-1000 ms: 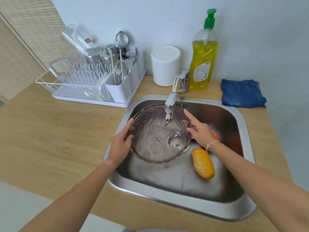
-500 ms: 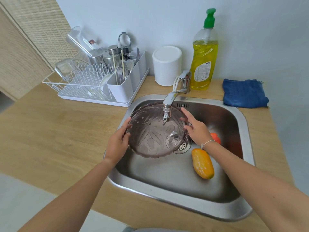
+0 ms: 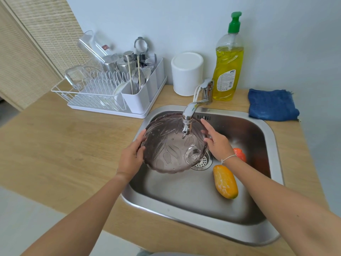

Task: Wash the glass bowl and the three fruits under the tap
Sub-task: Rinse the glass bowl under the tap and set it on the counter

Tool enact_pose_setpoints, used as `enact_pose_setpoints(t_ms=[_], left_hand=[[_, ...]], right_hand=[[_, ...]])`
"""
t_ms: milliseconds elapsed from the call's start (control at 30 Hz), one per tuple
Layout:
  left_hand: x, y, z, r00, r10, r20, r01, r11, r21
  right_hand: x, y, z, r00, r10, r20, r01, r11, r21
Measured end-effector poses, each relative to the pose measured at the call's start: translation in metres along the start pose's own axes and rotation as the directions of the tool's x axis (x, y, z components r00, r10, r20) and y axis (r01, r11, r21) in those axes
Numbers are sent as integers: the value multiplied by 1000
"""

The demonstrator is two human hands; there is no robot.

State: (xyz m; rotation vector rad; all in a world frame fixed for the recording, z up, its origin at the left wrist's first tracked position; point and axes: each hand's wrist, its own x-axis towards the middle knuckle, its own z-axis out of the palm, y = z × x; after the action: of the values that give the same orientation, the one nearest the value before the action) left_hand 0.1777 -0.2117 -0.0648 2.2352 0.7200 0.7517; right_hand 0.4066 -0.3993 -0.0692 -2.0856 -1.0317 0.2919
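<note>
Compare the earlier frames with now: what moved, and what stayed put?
Both hands, left hand and right hand, carried the glass bowl back and left, so the drain now shows. Both kept their hold. The yellow fruit and orange fruit stayed put.

The glass bowl (image 3: 173, 145) is smoky-tinted and transparent, with a scalloped rim and pressed leaf pattern. It is held between the left hand (image 3: 130, 157) and the right hand (image 3: 218, 143), tilted, its open side facing up. The yellow-orange fruit (image 3: 225, 181) lies just below the right wrist. The red-orange fruit (image 3: 239, 154) shows partly behind that wrist.
</note>
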Motion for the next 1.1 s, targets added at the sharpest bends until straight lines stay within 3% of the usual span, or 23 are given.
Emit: enact_pose_setpoints(t_ms=[333,533,800,1100], left_hand=[[0,6,-2,999,-19,31,19,1000,6],[11,14,-10,973,-200,117,213,971,-111],[35,20,-21,914,-348,208,389,899,-204],[59,-9,-64,862,-429,270,492,836,-243]], right_hand=[[-3,1,1,1000,23,-15,-23,1000,21],[-4,0,-7,991,116,65,-125,980,157],[-9,-8,-10,930,335,150,-367,838,405],[-2,-56,15,902,393,178,-427,753,501]])
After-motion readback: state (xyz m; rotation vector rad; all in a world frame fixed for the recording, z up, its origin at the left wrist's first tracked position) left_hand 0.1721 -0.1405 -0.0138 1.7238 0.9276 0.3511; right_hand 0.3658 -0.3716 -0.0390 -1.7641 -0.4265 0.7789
